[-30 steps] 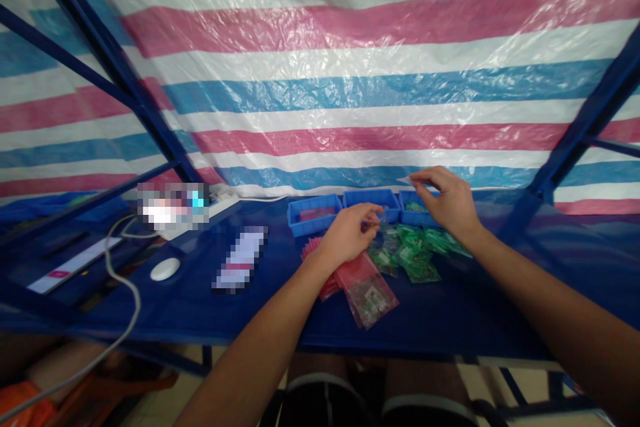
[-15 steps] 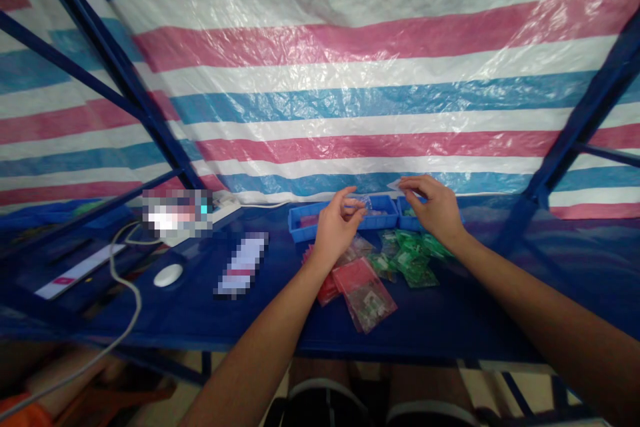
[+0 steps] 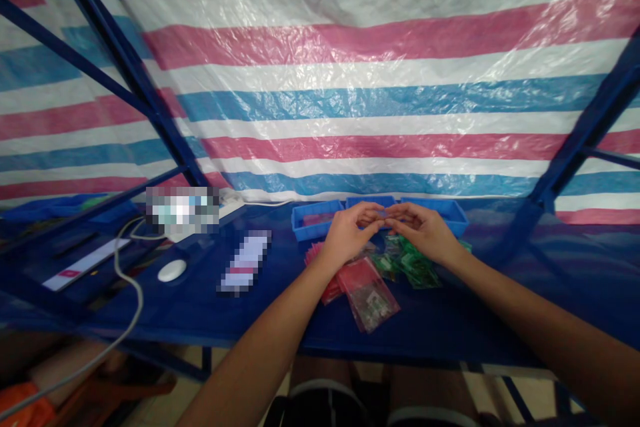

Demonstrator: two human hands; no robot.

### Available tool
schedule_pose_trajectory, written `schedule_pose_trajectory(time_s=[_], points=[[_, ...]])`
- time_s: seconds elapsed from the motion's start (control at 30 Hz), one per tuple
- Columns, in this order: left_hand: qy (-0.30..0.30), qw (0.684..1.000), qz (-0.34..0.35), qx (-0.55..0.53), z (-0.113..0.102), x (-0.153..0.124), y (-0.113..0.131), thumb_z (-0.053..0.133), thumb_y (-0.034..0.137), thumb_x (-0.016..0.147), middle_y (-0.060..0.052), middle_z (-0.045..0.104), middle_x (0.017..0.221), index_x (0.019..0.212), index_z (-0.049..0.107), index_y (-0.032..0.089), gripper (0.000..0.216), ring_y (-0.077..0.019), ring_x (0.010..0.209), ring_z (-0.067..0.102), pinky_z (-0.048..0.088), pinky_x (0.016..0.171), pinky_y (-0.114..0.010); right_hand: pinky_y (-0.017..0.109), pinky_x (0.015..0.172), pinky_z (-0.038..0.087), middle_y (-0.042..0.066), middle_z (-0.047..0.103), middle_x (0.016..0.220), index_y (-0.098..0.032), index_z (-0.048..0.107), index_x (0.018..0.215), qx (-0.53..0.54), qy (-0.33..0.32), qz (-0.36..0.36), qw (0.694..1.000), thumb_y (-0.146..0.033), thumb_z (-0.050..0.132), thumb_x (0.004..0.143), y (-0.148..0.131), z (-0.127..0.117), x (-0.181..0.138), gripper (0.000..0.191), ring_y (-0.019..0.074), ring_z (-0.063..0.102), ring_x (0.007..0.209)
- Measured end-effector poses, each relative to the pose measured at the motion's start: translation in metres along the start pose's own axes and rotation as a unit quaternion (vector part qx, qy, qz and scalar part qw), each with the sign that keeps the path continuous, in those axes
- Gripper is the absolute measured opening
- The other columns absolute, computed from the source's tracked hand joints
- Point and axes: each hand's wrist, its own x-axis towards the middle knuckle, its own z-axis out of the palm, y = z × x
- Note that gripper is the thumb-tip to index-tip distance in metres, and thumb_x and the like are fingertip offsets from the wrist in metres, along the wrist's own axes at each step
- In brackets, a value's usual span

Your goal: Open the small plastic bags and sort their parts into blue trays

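Note:
My left hand point(image 3: 353, 230) and my right hand point(image 3: 425, 230) meet fingertip to fingertip above the front of the blue bins. Both are closed in a pinch; whatever lies between the fingers is hidden. Below my left wrist lie red-tinted plastic bags point(image 3: 367, 293), the top one showing small grey parts inside. A heap of green-tinted bags point(image 3: 413, 260) lies beneath my right hand. Behind the hands stand a left blue bin point(image 3: 313, 230) with some reddish items, a middle blue bin point(image 3: 370, 202) mostly covered by my fingers, and a right blue bin point(image 3: 453, 220).
Left on the blue table point(image 3: 280, 310) are a blurred-out phone-like slab point(image 3: 245, 263), a white mouse-shaped object point(image 3: 172, 271) and a white cable point(image 3: 135, 293). A pixelated object point(image 3: 183, 213) sits behind them. Blue metal posts point(image 3: 160, 123) and a striped sheet point(image 3: 370, 107) enclose the back.
My hands have come together from apart. The right hand, which held a small clear plastic piece, has moved left and down; the left hand has shifted slightly right, its fingers closing.

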Motion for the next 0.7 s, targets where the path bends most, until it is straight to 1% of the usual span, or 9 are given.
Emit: schedule_pose_trajectory(time_s=[0.13,0.2,0.33,0.43,0.57,0.7], points=[[0.003,1.000,0.001,0.014,0.0006,0.0006,0.0011,0.076,0.031,0.093,-0.006,0.083,0.107,0.126,0.072,0.022,0.035,-0.0221,0.097,0.079,0.063,0.090,-0.035,0.048,0.092,0.066,0.007,0.082,0.102,-0.027,0.074,0.103,0.023,0.019,0.016,0.999,-0.056,0.086,0.082,0.0007,-0.0003,-0.0046,0.038,0.0273,0.080,0.094],[0.012,1.000,0.004,0.004,0.0010,0.0012,0.0020,0.077,0.032,0.092,-0.007,0.082,0.107,0.127,0.072,0.022,0.036,-0.0223,0.097,0.079,0.063,0.090,-0.035,0.047,0.089,0.067,0.006,0.082,0.098,-0.026,0.074,0.101,0.018,0.035,0.015,0.999,-0.057,0.087,0.081,-0.0002,-0.0012,-0.0050,0.039,0.0262,0.079,0.088],[0.031,0.999,-0.007,-0.006,0.0019,0.0012,0.0035,0.077,0.035,0.093,-0.007,0.082,0.102,0.125,0.071,0.020,0.036,-0.0218,0.093,0.080,0.063,0.085,-0.033,0.044,0.082,0.068,0.006,0.079,0.092,-0.026,0.074,0.099,-0.005,0.063,0.010,0.998,-0.058,0.087,0.080,-0.0022,-0.0007,-0.0047,0.040,0.0247,0.077,0.081],[0.024,1.000,-0.008,0.009,0.0018,0.0010,0.0047,0.075,0.033,0.094,-0.007,0.082,0.101,0.125,0.071,0.020,0.034,-0.0211,0.091,0.079,0.063,0.083,-0.032,0.043,0.080,0.068,0.006,0.079,0.092,-0.026,0.074,0.098,-0.003,0.060,0.014,0.998,-0.059,0.088,0.079,-0.0034,0.0011,-0.0056,0.041,0.0246,0.077,0.080],[0.012,1.000,0.009,0.020,0.0018,0.0009,0.0069,0.074,0.030,0.094,-0.006,0.082,0.100,0.125,0.070,0.021,0.032,-0.0199,0.090,0.079,0.063,0.084,-0.032,0.046,0.082,0.069,0.006,0.080,0.095,-0.026,0.073,0.097,0.009,0.049,0.028,0.998,-0.061,0.088,0.077,-0.0050,0.0041,-0.0076,0.042,0.0257,0.078,0.082],[-0.002,1.000,0.021,0.017,0.0023,-0.0004,0.0085,0.072,0.028,0.095,-0.005,0.081,0.099,0.127,0.068,0.020,0.033,-0.0193,0.087,0.078,0.063,0.083,-0.032,0.046,0.084,0.068,0.006,0.081,0.098,-0.027,0.073,0.099,0.023,0.035,0.030,0.999,-0.060,0.088,0.077,-0.0046,0.0058,-0.0089,0.042,0.0270,0.079,0.088]])
